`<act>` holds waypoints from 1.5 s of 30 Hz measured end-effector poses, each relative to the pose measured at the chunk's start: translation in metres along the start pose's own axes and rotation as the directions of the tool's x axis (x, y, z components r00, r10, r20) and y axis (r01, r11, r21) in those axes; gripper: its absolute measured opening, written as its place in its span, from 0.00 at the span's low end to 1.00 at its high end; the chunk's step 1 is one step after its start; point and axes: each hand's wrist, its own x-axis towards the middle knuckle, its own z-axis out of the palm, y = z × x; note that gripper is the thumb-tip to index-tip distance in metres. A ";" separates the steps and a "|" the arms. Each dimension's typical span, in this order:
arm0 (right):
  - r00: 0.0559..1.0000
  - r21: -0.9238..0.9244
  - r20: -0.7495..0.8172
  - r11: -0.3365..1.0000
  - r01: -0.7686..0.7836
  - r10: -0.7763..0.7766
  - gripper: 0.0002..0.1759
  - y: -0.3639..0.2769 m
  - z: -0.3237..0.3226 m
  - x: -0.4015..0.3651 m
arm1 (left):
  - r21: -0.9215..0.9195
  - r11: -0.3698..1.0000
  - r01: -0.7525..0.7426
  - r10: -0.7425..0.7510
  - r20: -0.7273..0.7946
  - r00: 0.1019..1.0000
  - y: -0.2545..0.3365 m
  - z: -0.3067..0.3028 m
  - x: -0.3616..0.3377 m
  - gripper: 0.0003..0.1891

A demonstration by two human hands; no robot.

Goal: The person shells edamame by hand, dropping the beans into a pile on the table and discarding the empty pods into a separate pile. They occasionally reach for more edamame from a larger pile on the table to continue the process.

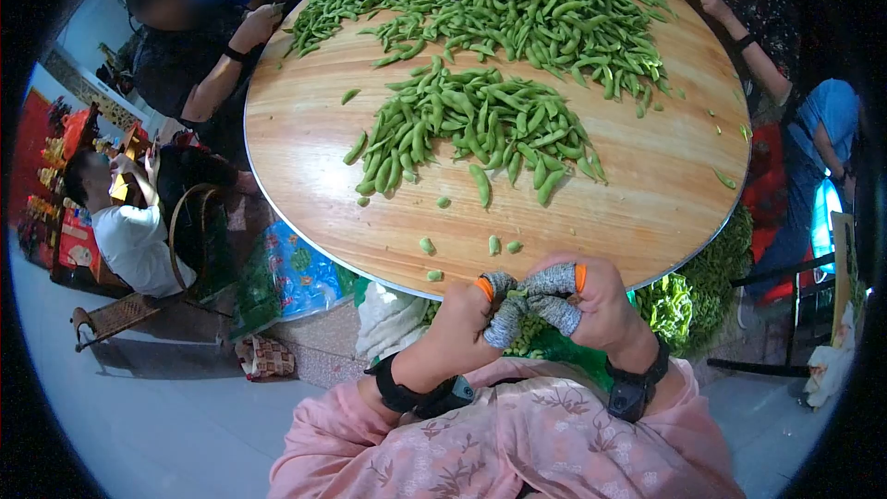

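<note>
My left hand [467, 316] and my right hand [596, 305] meet at the table's near edge, with grey knitted sleeves and orange bands on the fingers. Both are closed in a pinch on a small green edamame pod [519, 294], mostly hidden by the fingertips. Just beyond them, a few shelled beans [494, 245] lie on the round wooden table [370, 231]. Farther in sits a small pile of edamame pods [471, 120]. Behind it, a much larger heap of pods [517, 0] covers the far side. Below my hands, more green beans [527, 337] show partly.
One person [189, 46] sits at the table's left and another [762, 28] at its right. A person in a white shirt [139, 240] sits farther left. A white cloth [393, 319] hangs below the rim, and a leafy green heap [716, 277] stands at the right.
</note>
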 end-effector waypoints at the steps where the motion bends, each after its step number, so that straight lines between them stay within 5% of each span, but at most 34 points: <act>1: 1.000 -0.030 0.008 0.999 0.030 -0.030 0.06 0.001 0.001 0.001 | 0.115 0.993 -0.010 0.010 0.003 1.000 -0.001 0.000 -0.001 0.05; 5: 1.000 -0.161 -0.008 0.987 -0.008 0.007 0.07 0.000 0.005 0.001 | 0.140 0.990 0.032 -0.022 -0.074 0.997 -0.015 0.003 -0.001 0.09; 6: 1.000 -0.162 -0.010 0.987 -0.007 0.005 0.07 -0.001 0.003 -0.002 | 0.199 0.978 -0.056 0.073 -0.082 0.994 -0.017 0.001 0.000 0.10; 8: 0.959 -0.253 -0.266 0.953 -0.167 0.097 0.07 -0.007 -0.011 -0.014 | 0.254 0.957 -0.140 0.166 -0.084 0.982 -0.020 -0.008 0.004 0.11; 10: 0.918 -0.365 -0.379 0.894 -0.260 0.113 0.08 -0.013 -0.041 -0.030 | 0.254 0.963 -0.092 0.152 -0.230 0.961 -0.024 -0.031 0.008 0.10; 13: 0.840 -0.391 -0.505 0.816 -0.426 0.197 0.09 -0.006 -0.082 -0.060 | 0.393 0.919 -0.015 0.119 -0.243 0.963 -0.035 -0.059 0.026 0.12; 15: 0.750 -0.530 -0.660 0.681 -0.505 0.042 0.10 0.004 -0.095 -0.077 | 0.511 0.857 -0.060 0.225 -0.267 0.937 -0.054 -0.063 0.036 0.10; 18: 0.754 -0.522 -0.656 0.738 -0.429 -0.026 0.10 0.007 -0.092 -0.081 | 0.639 0.763 -0.098 0.247 -0.149 0.957 -0.057 -0.059 0.041 0.11; 19: 0.753 -0.521 -0.657 0.738 -0.429 -0.027 0.10 0.008 -0.086 -0.078 | 0.456 0.886 -0.083 0.167 -0.147 0.975 -0.052 -0.054 0.041 0.12; 24: 0.893 -0.426 -0.438 0.850 -0.309 0.105 0.13 0.020 -0.033 -0.036 | 0.329 0.944 -0.028 0.035 -0.016 0.999 -0.034 -0.013 0.017 0.14; 25: 0.933 -0.534 -0.358 0.810 -0.241 0.042 0.13 0.021 -0.025 -0.026 | 0.244 0.970 0.016 -0.026 0.037 0.999 -0.030 -0.006 0.010 0.16; 26: 0.964 -0.631 -0.267 0.759 -0.162 -0.016 0.13 0.022 -0.019 -0.017 | 0.247 0.969 0.019 -0.027 0.031 0.999 -0.026 0.001 0.002 0.16; 29: 0.984 -0.689 -0.163 0.723 -0.057 -0.077 0.10 0.020 -0.007 0.004 | -0.187 0.979 -0.076 0.073 -0.022 0.997 -0.026 0.017 -0.016 0.23; 34: 0.990 -0.625 0.078 0.768 0.142 -0.119 0.07 0.029 0.009 0.018 | -0.247 0.965 -0.086 0.055 -0.129 0.990 -0.016 -0.013 -0.006 0.21; 36: 0.973 -0.592 0.180 0.774 0.226 -0.146 0.06 0.026 0.012 0.017 | 0.319 0.929 -0.189 0.227 -0.088 0.970 -0.021 -0.039 0.016 0.20; 37: 0.949 -0.600 0.300 0.755 0.265 -0.095 0.05 0.020 0.014 0.014 | 0.321 0.928 -0.189 0.228 -0.089 0.970 -0.024 -0.047 0.029 0.20; 38: 0.910 -0.604 0.413 0.736 0.306 -0.039 0.05 0.017 0.015 0.011 | 0.508 0.826 -0.244 0.312 -0.051 0.949 -0.027 -0.054 0.043 0.18; 39: 0.915 -0.516 0.393 0.802 0.302 -0.092 0.04 0.018 0.017 0.006 | 0.670 0.685 -0.287 0.384 0.004 0.923 -0.029 -0.059 0.054 0.16; 40: 0.917 -0.518 0.390 0.802 0.298 -0.089 0.04 0.016 0.015 0.005 | 0.668 0.686 -0.290 0.384 0.006 0.923 -0.028 -0.060 0.063 0.16; 42: 0.894 -0.499 0.447 0.822 0.273 -0.026 0.11 0.009 0.005 0.000 | 0.826 0.563 0.006 -0.023 0.008 1.000 -0.027 -0.055 0.076 0.12; 45: 0.965 -0.455 0.263 0.883 0.112 0.012 0.05 0.005 -0.004 -0.007 | 0.829 0.559 -0.007 0.018 -0.004 1.000 -0.031 -0.049 0.088 0.07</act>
